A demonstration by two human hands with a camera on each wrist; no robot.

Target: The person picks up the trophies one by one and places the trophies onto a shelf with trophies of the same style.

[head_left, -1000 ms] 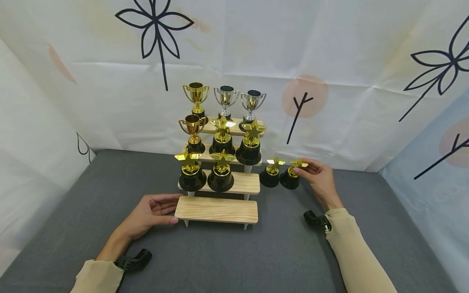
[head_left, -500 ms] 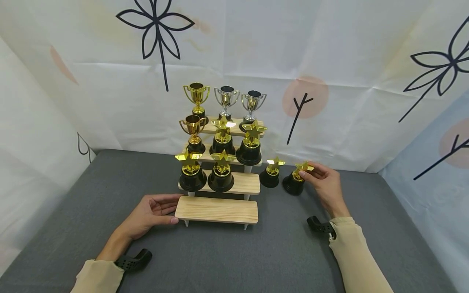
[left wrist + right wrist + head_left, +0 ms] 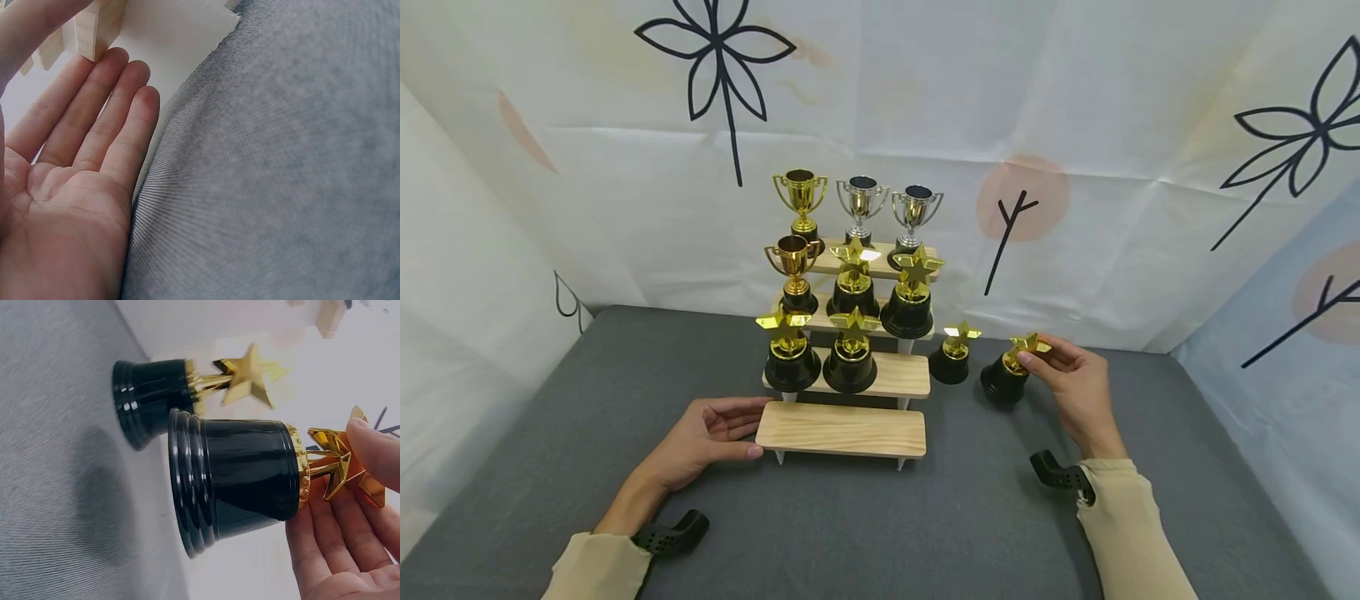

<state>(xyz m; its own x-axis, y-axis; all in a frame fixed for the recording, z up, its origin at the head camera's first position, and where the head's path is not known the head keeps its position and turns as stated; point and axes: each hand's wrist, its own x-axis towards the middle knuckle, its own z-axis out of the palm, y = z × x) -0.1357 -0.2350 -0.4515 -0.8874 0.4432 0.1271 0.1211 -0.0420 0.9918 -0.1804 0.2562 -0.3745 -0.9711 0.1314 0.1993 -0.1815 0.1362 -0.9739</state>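
Note:
My right hand [image 3: 1071, 387] pinches a gold star trophy [image 3: 1004, 380] by its star, thumb on one side and fingers behind. In the right wrist view its black base [image 3: 240, 475] is raised off the cloth, with a shadow below. A second star trophy [image 3: 950, 362] stands upright between it and the shelf. At the left end of the wooden tiered display stand [image 3: 841, 430], my left hand [image 3: 700, 442] rests with straight fingers, their tips right at the lowest step. The left wrist view shows its fingers [image 3: 94, 119] extended beside the stand's white support [image 3: 169, 50].
The stand's upper steps hold star trophies [image 3: 852, 358], a bronze-coloured cup [image 3: 794, 262], a gold cup [image 3: 801, 196] and two silver cups [image 3: 862, 200]. Its lowest step is bare wood. Grey cloth [image 3: 850, 533] covers the table; a patterned white curtain [image 3: 910, 100] hangs behind.
My right hand has moved the held star trophy a little right and toward me, away from the standing one. The left hand stays in place.

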